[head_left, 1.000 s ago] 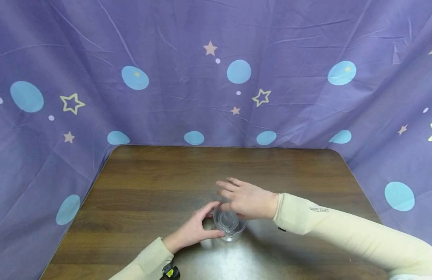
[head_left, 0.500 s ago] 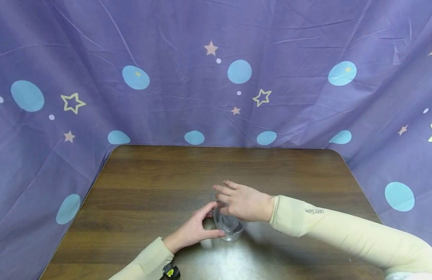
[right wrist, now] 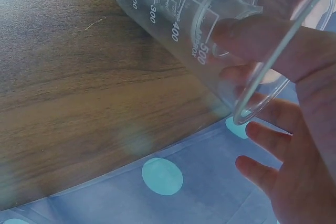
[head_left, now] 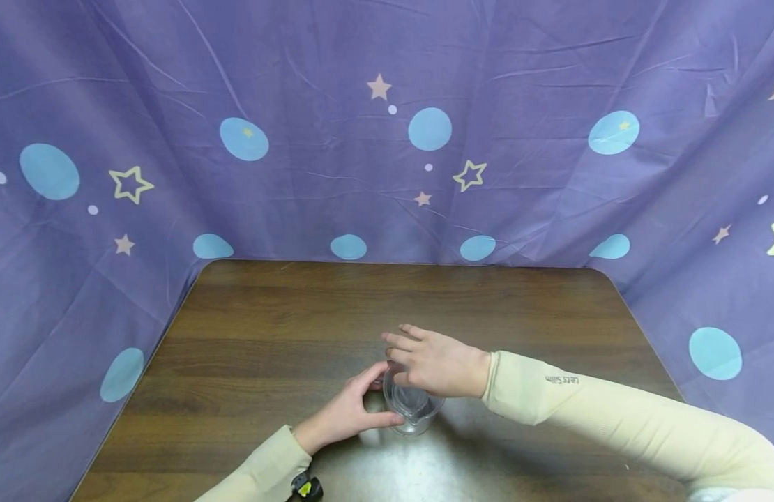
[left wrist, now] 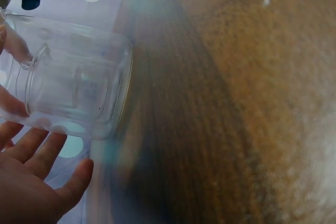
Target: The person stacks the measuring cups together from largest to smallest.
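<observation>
A clear glass beaker (head_left: 412,427) with white graduations up to 500 stands on the table near its front middle. Inside it is a smaller glass beaker (left wrist: 79,87). My left hand (head_left: 346,415) grips the large beaker's left side, thumb near the front and fingers behind. From above, my right hand (head_left: 440,362) dips into the large beaker's mouth. In the right wrist view its thumb (right wrist: 241,35) reaches past the rim to the small beaker's rim, and an index finger pinches opposite. The other fingers stay spread outside. From the head view, the right hand partly hides both beakers.
The brown wooden table (head_left: 268,314) reaches back to a purple curtain (head_left: 337,160) with stars and blue dots, which also hangs along both sides. A black strap with a yellow mark (head_left: 305,486) sits at the left cuff.
My right hand has shifted slightly left and lower, deeper into the large beaker's mouth, then kept still over the last half second. The left hand and large beaker have stayed in place.
</observation>
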Available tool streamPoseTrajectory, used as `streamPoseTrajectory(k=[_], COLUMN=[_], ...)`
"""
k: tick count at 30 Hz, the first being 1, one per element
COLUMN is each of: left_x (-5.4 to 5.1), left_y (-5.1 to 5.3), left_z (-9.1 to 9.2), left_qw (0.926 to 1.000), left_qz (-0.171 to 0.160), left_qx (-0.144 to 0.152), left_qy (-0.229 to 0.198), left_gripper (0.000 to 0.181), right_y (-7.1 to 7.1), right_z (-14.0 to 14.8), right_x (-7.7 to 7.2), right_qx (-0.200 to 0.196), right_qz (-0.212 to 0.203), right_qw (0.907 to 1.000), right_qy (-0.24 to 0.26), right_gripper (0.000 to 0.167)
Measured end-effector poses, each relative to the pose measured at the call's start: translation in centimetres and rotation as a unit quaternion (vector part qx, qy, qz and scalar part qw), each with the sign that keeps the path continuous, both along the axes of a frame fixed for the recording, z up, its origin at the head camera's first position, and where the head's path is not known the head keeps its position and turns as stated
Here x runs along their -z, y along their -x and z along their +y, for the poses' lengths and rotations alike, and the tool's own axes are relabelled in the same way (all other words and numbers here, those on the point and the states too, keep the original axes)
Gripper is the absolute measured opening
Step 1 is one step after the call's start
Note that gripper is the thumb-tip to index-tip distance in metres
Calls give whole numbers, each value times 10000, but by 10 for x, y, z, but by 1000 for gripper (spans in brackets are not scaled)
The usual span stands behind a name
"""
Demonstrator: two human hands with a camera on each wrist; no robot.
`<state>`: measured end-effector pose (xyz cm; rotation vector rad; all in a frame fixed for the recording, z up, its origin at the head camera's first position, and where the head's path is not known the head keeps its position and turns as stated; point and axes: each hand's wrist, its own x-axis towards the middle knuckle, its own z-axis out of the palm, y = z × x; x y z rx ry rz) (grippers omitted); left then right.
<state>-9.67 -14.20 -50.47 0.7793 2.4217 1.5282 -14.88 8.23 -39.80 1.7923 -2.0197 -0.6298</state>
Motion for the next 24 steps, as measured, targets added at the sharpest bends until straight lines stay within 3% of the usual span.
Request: streamPoseTrajectory(k=[13,24], left_x=[-1,1], left_y=[-2,-1], left_z=[0,2], left_qw=[9999,9999], left_qz=[-104,95], left_qx=[-55,-15], left_qy=[63,-82], left_gripper=[80,77], right_y=[1,1], right_z=[0,2], right_x=[3,-3], right_qx=[-15,134], right_qz=[13,-186], right_qw=[10000,9997], right_qy=[48,120], right_gripper=[22,26])
